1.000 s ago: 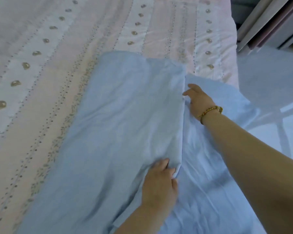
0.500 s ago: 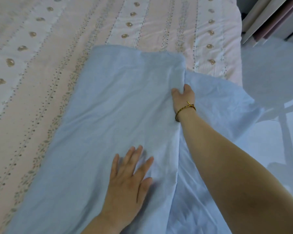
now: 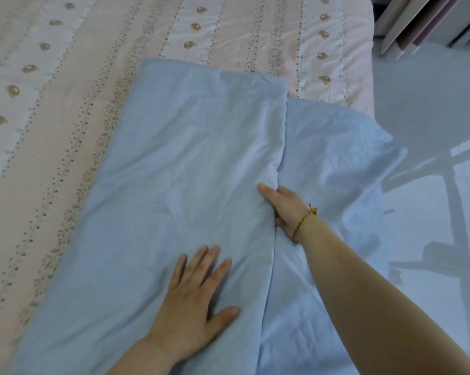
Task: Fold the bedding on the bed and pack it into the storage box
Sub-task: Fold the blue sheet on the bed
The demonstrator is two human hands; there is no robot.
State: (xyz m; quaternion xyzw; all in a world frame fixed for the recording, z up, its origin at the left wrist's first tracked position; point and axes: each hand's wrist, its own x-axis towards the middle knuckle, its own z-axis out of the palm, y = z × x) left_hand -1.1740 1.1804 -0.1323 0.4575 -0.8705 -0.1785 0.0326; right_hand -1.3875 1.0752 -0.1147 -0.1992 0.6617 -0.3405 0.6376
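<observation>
As a pale blue sheet (image 3: 187, 171) lies folded lengthwise on a bed (image 3: 362, 63), a person works along its folded edge with 2 bare hands. The left hand (image 3: 196, 301) lies flat on the upper layer at the near end, palm down and fingers spread, pressing the cloth onto the bed. The right hand (image 3: 283, 209), with a braided cord bracelet (image 3: 305, 220) at its wrist, grips the right edge of the upper layer a little farther along, thumb on top and fingers tucked out of sight beneath the fold. The lower layer of the sheet spreads out to the right, past the side of the bed. A pink striped quilt (image 3: 66, 131) covers the bed to the left and far side. Pale floor (image 3: 431, 117) and leaning board panels (image 3: 417, 20) show at the far right.
</observation>
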